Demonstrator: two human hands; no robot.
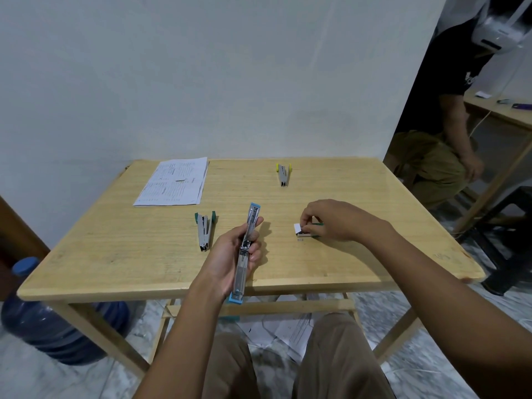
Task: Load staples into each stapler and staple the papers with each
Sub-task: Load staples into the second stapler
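My left hand [230,254] grips a blue stapler [247,249] that is swung fully open, its metal staple channel facing up above the table's front edge. My right hand [331,220] rests on the table with its fingers pinched on a small staple box [302,230] whose white flap is lifted. A green stapler [204,230] lies shut to the left of the blue one. A yellow stapler [283,174] lies further back. A stack of printed papers [174,181] sits at the back left of the wooden table [115,254].
A blue water jug [43,321] stands on the floor at the table's left. Loose papers [293,332] lie on the floor under the table. Another person [437,156] crouches at the right beside a second table [503,113] and a dark stool [512,240].
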